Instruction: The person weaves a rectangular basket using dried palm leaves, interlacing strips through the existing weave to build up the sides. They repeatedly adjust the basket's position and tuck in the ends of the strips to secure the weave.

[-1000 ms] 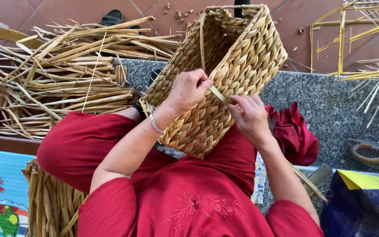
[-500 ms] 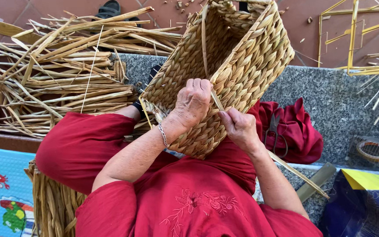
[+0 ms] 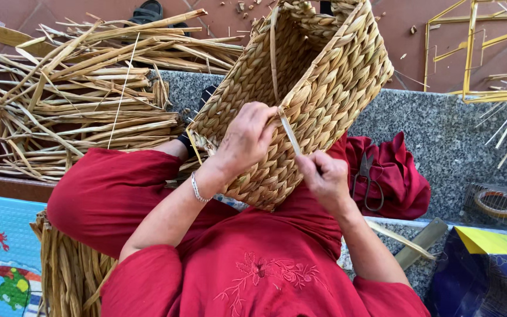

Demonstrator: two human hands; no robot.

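A rectangular woven straw basket (image 3: 318, 76) rests tilted on my lap, its open mouth turned away from me. My left hand (image 3: 244, 141) presses on the basket's near wall, fingers curled at the weave. My right hand (image 3: 324, 176) pinches a flat pale straw strand (image 3: 290, 132) that runs up between both hands to the basket wall. I wear red clothes and a thin bracelet (image 3: 196, 188) on the left wrist.
A big heap of dried straw stalks (image 3: 83, 94) lies left on the grey stone ledge (image 3: 459, 135). Red cloth with scissors (image 3: 368, 179) sits to the right, then a tape roll (image 3: 497, 202) in a wire tray. Bundled straw (image 3: 68, 273) and a colourful mat (image 3: 1, 258) lie lower left.
The view has shifted a little. My right hand has drawn the strand down and towards me, while my left hand stays on the basket wall.
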